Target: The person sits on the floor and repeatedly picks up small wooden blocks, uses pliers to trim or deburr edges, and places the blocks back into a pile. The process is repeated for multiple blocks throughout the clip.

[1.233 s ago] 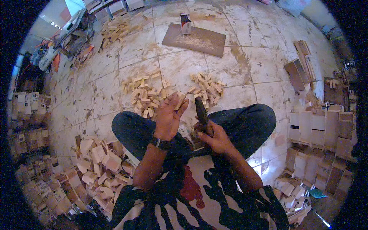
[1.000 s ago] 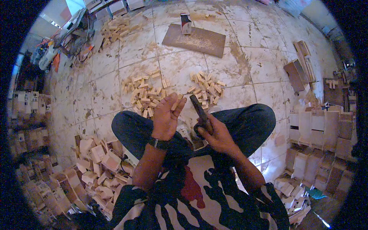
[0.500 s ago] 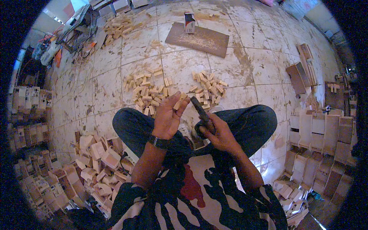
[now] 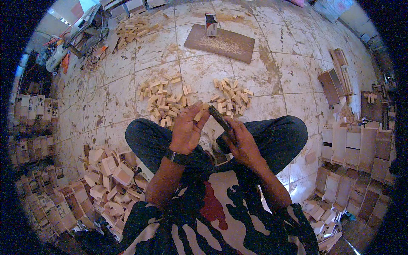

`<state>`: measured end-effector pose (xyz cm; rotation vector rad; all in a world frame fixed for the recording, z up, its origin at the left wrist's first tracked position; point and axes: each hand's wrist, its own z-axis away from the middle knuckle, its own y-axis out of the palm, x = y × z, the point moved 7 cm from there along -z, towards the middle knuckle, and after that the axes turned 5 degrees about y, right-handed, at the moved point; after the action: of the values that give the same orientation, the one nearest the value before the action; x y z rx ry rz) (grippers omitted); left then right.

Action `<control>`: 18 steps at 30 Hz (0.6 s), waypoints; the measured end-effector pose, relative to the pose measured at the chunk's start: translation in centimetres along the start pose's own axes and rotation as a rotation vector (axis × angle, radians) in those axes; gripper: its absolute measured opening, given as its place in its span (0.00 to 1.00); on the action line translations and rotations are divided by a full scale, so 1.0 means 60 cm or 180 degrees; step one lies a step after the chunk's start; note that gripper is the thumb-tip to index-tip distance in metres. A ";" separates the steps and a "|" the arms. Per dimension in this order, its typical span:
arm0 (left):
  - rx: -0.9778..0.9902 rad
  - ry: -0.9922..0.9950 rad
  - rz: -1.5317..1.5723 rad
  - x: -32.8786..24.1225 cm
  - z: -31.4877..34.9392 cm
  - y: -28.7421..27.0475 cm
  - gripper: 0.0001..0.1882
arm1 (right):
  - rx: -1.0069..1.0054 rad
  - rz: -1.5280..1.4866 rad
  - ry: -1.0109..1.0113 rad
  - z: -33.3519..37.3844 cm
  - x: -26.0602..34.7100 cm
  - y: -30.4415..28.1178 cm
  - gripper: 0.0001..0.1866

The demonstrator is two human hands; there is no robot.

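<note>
Between the fingers of my left hand (image 4: 185, 131) is a small pale wooden block (image 4: 201, 114), gripped near its sides. My right hand (image 4: 243, 143) is closed round a dark, narrow bar (image 4: 219, 118) with a rough surface; its exact kind is unclear. The bar's far tip touches or nearly touches the block's right end. Beyond my hands, two heaps of similar blocks lie on the floor: a left heap (image 4: 163, 100) and a right heap (image 4: 230, 97).
Ahead, a brown board (image 4: 225, 46) with shavings on it carries a small box (image 4: 211, 25). Wooden pieces (image 4: 112, 174) are piled at my left. Stacked wooden parts (image 4: 355, 142) stand on the right. More blocks (image 4: 131, 32) lie far left, near cables and tools.
The dark bar's tip has shifted slightly left and down, against or close to the block. My right hand has rolled over, showing more of its back. My left hand has barely moved.
</note>
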<state>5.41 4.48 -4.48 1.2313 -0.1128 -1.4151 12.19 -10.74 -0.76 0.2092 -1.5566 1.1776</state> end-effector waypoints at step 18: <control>-0.0040 -0.0102 0.0020 0.000 0.001 0.007 0.09 | -0.0070 -0.0060 -0.0321 0.002 -0.008 0.008 0.27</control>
<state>5.64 4.31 -4.17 1.1973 -0.1296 -1.4286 11.96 -10.79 -1.38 0.2720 -1.6514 1.1498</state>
